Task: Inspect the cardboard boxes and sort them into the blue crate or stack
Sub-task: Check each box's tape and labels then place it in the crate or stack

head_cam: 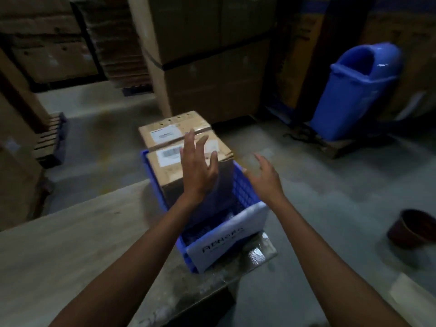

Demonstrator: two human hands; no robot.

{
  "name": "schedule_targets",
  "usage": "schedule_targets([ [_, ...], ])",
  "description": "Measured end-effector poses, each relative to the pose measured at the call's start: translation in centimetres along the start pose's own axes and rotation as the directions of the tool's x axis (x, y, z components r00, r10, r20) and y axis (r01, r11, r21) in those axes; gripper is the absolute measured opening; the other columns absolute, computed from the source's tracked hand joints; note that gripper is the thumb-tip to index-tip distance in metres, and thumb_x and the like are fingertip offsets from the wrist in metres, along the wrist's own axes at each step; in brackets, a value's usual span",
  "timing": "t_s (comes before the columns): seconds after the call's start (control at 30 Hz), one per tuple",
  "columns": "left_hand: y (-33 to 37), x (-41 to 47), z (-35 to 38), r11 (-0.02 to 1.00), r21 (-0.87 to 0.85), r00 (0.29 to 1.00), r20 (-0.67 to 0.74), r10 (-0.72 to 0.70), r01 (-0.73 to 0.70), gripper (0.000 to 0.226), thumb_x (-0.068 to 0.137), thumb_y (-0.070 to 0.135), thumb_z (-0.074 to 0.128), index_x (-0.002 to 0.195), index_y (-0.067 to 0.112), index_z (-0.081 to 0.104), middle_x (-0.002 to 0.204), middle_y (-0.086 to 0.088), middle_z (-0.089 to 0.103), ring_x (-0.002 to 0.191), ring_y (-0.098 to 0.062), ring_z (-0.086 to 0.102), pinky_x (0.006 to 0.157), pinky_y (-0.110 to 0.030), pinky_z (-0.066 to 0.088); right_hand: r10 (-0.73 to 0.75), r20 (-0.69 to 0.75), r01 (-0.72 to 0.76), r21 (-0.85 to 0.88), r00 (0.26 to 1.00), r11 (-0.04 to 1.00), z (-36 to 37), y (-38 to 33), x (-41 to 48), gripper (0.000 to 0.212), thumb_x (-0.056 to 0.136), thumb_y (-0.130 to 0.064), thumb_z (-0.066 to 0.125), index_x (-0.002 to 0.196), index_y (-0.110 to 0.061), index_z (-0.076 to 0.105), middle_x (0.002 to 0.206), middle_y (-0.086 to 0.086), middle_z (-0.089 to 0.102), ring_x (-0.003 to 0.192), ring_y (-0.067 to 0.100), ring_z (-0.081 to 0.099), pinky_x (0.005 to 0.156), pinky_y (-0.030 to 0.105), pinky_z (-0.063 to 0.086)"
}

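A taped cardboard box [181,147] stands in the far end of a blue crate [245,192] at the desk [70,237] edge, its top rising above the rim and bearing two white labels. The left hand [198,166] hovers over the box with fingers spread, gripping nothing; the right hand [265,177], at three o'clock from it, is likewise spread and empty (above the crate's side wall). A blue bin [354,93] leans at two o'clock.
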State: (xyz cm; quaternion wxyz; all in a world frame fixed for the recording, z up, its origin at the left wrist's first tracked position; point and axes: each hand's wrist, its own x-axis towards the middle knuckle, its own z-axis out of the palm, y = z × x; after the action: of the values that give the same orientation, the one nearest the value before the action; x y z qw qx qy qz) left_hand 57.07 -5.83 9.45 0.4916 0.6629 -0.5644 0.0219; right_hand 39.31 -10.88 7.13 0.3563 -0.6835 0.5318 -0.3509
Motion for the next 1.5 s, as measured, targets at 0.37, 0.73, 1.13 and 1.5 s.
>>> schedule_targets([
  [0.37, 15.1, -11.4, 16.1, 0.91, -0.405, 0.786, 0.588, 0.191, 0.083, 0.045, 0.098, 0.034, 0.051, 0.132, 0.006, 0.057, 0.141, -0.017, 0.052, 0.131, -0.031, 0.048, 0.106, -0.032, 0.033, 0.33, -0.513, -0.385, -0.002, 0.793, 0.923, -15.2, 10.2, -17.8, 0.052, 0.093, -0.025, 0.07, 0.141, -0.01, 0.055, 0.143, 0.011, 0.055, 0.13, 0.027, 0.053, 0.108, 0.04, 0.043],
  [0.73, 25.4, -27.7, 30.7, 0.732, -0.063, 0.181, 0.98, -0.083, 0.678, 0.041, 0.104, 0.038, 0.046, 0.134, 0.012, 0.054, 0.141, -0.01, 0.052, 0.129, -0.026, 0.048, 0.102, -0.04, 0.038, 0.83, -0.474, -0.474, 0.681, 0.296, 0.558, -28.4, 27.1, -33.0, 0.042, 0.101, -0.029, 0.059, 0.141, -0.016, 0.053, 0.142, 0.008, 0.053, 0.126, 0.031, 0.052, 0.104, 0.054, 0.048],
  [1.13, 21.7, -40.8, 47.5, 0.707, 0.37, -0.003, 0.887, -0.462, 0.603, 0.076, 0.091, 0.056, 0.05, 0.144, 0.002, 0.046, 0.146, -0.009, 0.048, 0.122, -0.026, 0.051, 0.096, -0.031, 0.04, 0.981, -0.174, -0.578, 0.794, 0.081, 0.189, -34.6, 49.7, -40.1, 0.025, 0.104, -0.034, 0.047, 0.117, -0.016, 0.058, 0.114, 0.007, 0.063, 0.103, 0.027, 0.061, 0.093, 0.046, 0.054],
  [1.5, 22.1, -41.5, 44.2, 0.65, 0.25, 0.078, 0.899, -0.432, 0.718, 0.036, 0.103, 0.031, 0.046, 0.124, 0.006, 0.061, 0.127, -0.006, 0.061, 0.111, -0.025, 0.056, 0.083, -0.033, 0.041, 0.956, -0.27, -0.641, 0.715, 0.115, 0.279, -34.5, 50.0, -39.5, 0.033, 0.098, -0.023, 0.057, 0.125, -0.006, 0.063, 0.126, 0.01, 0.063, 0.109, 0.026, 0.058, 0.092, 0.039, 0.047],
])
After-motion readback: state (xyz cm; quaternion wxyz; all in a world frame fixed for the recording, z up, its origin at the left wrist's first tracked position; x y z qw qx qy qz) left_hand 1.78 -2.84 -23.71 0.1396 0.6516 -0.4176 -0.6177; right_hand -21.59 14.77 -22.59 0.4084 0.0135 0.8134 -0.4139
